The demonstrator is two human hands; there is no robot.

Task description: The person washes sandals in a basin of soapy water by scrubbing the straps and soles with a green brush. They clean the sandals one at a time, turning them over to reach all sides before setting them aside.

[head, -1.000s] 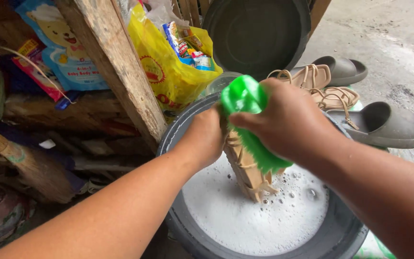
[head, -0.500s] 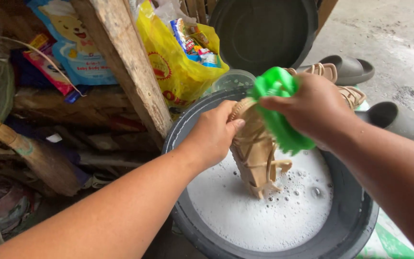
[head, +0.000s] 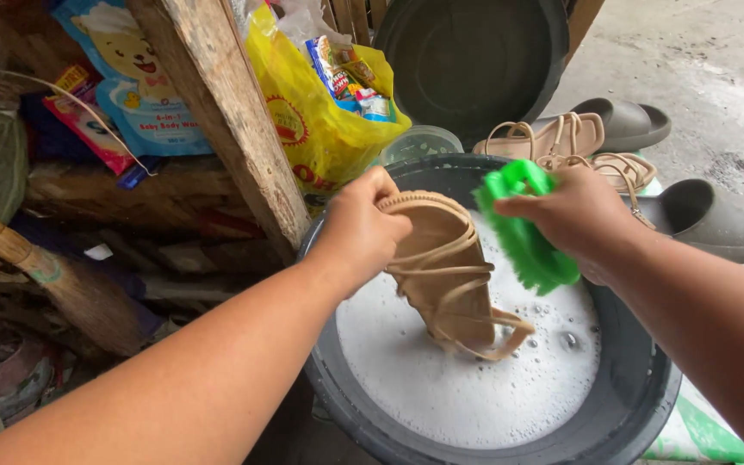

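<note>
My left hand (head: 360, 229) grips the heel end of a tan strappy sandal (head: 449, 275), held upright with its toe dipped in white soapy water. That foam fills a dark grey round basin (head: 630, 405). My right hand (head: 583, 215) holds a bright green scrub brush (head: 523, 228), just to the right of the sandal, bristles toward its straps and about touching them.
Beyond the basin lie another tan strappy sandal (head: 553, 138) and two grey slides (head: 721, 220). A second dark basin (head: 475, 56) leans at the back. A wooden post (head: 226, 112), a yellow bag of packets (head: 320, 120) and a broom handle (head: 36, 263) crowd the left.
The brush and my right hand have shifted from over the sandal to its right side. The sandal has turned, so its sole and straps now show.
</note>
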